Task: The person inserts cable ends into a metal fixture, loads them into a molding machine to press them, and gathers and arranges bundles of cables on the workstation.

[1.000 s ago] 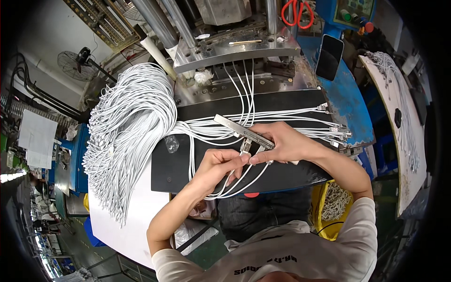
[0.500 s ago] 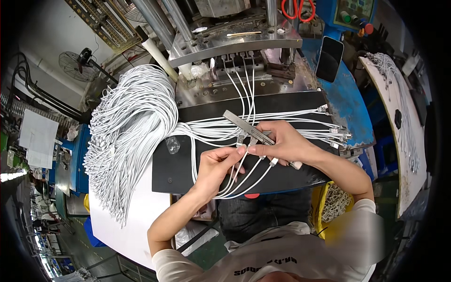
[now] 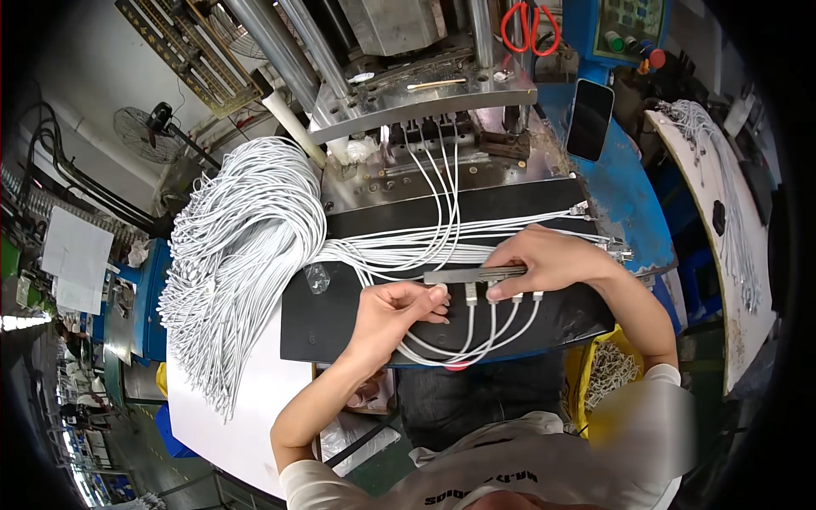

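My right hand (image 3: 548,259) grips a flat metal bar (image 3: 459,276) over the black work surface, thumb in front and fingers behind. Several white cables (image 3: 493,327) hang from the bar's near edge, their pale connector ends (image 3: 472,294) lined up along it, and loop down toward my left wrist. By the bar's left end, my left hand (image 3: 395,316) is closed in a pinch, thumb against forefinger. Whatever lies between those fingertips is too small to make out. Behind the bar, more white cables (image 3: 399,248) run across the black surface (image 3: 327,327).
A large bundle of white cables (image 3: 246,212) lies at the left. Ahead stands a metal press (image 3: 425,110) with several cables leading into its mould. A phone (image 3: 591,119) and red-handled scissors (image 3: 531,30) are at the right. A yellow bin (image 3: 586,365) stands below.
The metal bar has turned from a slant to nearly level, its cable ends now facing me in a row. My left hand's fingertips have moved slightly down, off the cable they were touching.
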`<state>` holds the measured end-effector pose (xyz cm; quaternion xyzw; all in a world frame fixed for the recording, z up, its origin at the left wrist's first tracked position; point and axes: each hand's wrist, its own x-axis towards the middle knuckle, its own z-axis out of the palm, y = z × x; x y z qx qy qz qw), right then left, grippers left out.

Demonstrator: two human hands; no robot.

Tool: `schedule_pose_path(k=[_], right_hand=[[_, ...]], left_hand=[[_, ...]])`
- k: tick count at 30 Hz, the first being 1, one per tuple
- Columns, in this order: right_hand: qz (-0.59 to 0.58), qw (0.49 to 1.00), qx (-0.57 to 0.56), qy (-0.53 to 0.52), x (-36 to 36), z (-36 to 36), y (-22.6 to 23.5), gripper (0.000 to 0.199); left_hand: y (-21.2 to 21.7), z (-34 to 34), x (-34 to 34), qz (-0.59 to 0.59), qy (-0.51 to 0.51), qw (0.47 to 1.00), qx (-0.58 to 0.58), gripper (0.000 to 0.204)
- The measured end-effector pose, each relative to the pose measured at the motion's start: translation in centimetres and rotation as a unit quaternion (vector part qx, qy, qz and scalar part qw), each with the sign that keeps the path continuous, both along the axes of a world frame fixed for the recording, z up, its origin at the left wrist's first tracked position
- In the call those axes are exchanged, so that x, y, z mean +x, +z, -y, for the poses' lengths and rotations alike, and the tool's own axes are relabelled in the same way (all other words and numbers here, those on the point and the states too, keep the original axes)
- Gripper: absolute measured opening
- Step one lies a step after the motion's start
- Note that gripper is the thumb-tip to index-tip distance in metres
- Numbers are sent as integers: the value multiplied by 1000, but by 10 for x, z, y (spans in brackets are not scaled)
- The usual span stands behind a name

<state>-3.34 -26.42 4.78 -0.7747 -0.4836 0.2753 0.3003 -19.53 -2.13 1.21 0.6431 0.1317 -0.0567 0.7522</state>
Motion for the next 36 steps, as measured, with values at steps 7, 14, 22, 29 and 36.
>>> schedule_pose_path(k=[7, 14, 22, 29, 36], right_hand=[[158, 975, -5, -159, 44, 17, 8, 35], [329, 937, -77, -93, 55, -6, 5, 33], [370, 843, 125, -371, 227, -97, -68, 30], [226, 770, 406, -437, 268, -141, -108, 23], [-222, 778, 298, -507, 165, -124, -51, 23]], left_hand=[[26, -25, 84, 38, 64, 997, 0, 38], [-11, -30, 149, -53, -71, 992, -87, 35], [-13, -29, 141, -27, -79, 996, -24, 25], [-4, -25, 133, 33, -26, 999, 28, 27], [48, -42, 78, 92, 41, 992, 72, 27]])
